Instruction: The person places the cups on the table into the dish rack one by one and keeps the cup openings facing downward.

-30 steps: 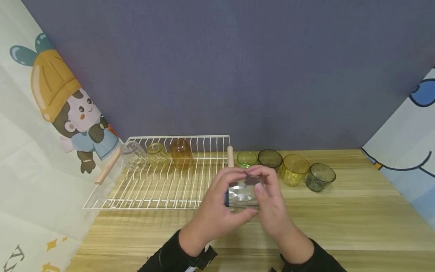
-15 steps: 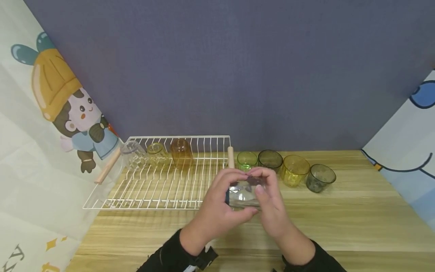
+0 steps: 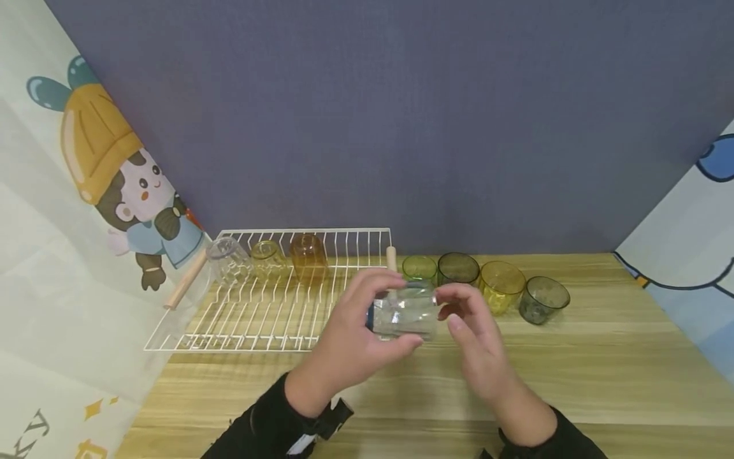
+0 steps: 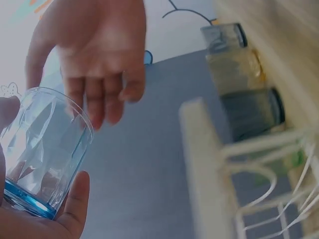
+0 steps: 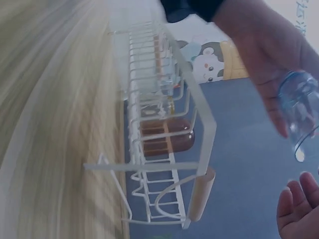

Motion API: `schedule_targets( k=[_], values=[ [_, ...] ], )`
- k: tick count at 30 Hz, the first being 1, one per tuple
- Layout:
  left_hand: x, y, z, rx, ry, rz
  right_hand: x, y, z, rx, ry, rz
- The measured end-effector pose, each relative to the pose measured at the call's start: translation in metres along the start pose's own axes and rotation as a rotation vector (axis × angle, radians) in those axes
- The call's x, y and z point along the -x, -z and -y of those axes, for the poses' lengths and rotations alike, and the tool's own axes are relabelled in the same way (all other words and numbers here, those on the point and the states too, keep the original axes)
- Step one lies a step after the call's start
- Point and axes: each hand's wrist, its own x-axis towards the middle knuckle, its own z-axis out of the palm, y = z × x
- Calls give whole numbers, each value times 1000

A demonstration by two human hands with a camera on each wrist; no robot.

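Observation:
A clear drinking glass with a blue-tinted base (image 3: 404,312) is tipped on its side above the table. My left hand (image 3: 346,341) grips it near the base, thumb below and fingers over the top. In the left wrist view, the open rim of the glass (image 4: 45,144) faces up towards my right palm. My right hand (image 3: 482,350) is beside the rim with loosely bent fingers and holds nothing. The right wrist view shows the glass (image 5: 301,109) against my left palm, and my right fingertips (image 5: 299,199) a short way from its mouth.
A white wire dish rack (image 3: 258,349) with wooden handles stands at left. It holds a clear glass (image 3: 229,261), a yellow glass (image 3: 269,262) and an amber glass (image 3: 309,258). Green (image 3: 420,269), dark (image 3: 459,268), yellow (image 3: 502,287) and grey (image 3: 543,299) glasses line the wooden table behind my hands.
My right hand has let go of the glass and moved off to the right. My left hand has shifted slightly left with the glass, which now shows more fully.

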Motion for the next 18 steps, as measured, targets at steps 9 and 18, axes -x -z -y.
schedule_targets(
  k=[9, 18],
  values=[
    [-32, 34, -8, -257, -155, 78, 6, 6, -5, 105, -23, 62],
    [-71, 61, 7, -533, -81, 246, 14, 17, -15, 386, -229, 187]
  ],
)
